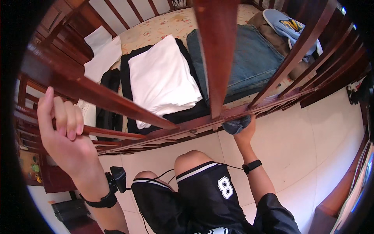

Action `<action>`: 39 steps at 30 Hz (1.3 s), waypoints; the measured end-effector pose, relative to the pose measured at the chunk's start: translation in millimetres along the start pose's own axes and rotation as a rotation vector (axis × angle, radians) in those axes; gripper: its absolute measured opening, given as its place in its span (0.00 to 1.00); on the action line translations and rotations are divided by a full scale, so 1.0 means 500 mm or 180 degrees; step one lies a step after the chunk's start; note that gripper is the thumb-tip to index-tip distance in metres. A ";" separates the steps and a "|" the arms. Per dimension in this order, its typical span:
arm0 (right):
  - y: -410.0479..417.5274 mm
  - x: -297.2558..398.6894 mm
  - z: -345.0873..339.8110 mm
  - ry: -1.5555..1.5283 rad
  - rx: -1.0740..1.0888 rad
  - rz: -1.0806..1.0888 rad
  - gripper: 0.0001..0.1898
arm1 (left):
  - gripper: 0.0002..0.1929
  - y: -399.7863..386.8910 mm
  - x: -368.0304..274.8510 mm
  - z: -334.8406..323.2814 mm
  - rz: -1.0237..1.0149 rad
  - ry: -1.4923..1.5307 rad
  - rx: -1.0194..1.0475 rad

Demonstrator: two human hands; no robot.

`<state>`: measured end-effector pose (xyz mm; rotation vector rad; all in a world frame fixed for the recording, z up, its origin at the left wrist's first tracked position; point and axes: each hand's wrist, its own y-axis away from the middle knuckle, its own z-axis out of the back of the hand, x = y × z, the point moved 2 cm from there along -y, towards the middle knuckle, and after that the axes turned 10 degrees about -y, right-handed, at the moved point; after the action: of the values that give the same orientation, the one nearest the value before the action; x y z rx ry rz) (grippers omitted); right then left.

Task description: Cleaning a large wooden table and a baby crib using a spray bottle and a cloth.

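My right hand [247,130] grips a small bundle of dark blue-grey cloth [236,125], just below the lower rail of a dark wooden slatted bed guard [192,124]. Part of the bundle is hidden by my fingers. On the left, my left hand [62,125] is raised beside the slats with one finger pointing up and the others loosely curled; I see nothing in it. Behind the slats, a folded white garment [163,79] lies on folded black cloth [125,67]. Folded blue denim [251,58] sits to its right, partly covered by a slat.
A patterned mattress [140,32] carries the clothes. White pieces [102,55] and a black strip of cloth [108,102] lie at its left. A light blue cap [287,27] rests on brown cloth [263,27]. A black cable [163,174] crosses my knees above the tiled floor [286,140].
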<state>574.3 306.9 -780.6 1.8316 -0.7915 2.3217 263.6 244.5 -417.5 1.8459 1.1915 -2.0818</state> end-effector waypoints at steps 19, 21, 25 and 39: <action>0.020 -0.112 0.002 0.0003 0.0273 0.0054 0.25 | 0.15 -0.009 -0.017 0.001 -0.0421 -0.1003 -0.0422; 0.022 -0.106 0.000 -0.0029 0.0259 0.0009 0.24 | 0.15 -0.016 -0.021 0.012 -0.0399 -0.0785 -0.0308; 0.023 -0.114 0.006 0.0077 0.0281 -0.0022 0.23 | 0.16 -0.016 -0.014 0.010 -0.0360 -0.0771 -0.0060; 0.034 -0.129 0.008 0.0067 0.0303 -0.0053 0.23 | 0.19 -0.011 -0.011 0.027 -0.0410 -0.1111 -0.0328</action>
<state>589.8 306.5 -845.8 1.8393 -0.6715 2.4035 251.1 238.0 -410.8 1.3223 1.3209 -2.2406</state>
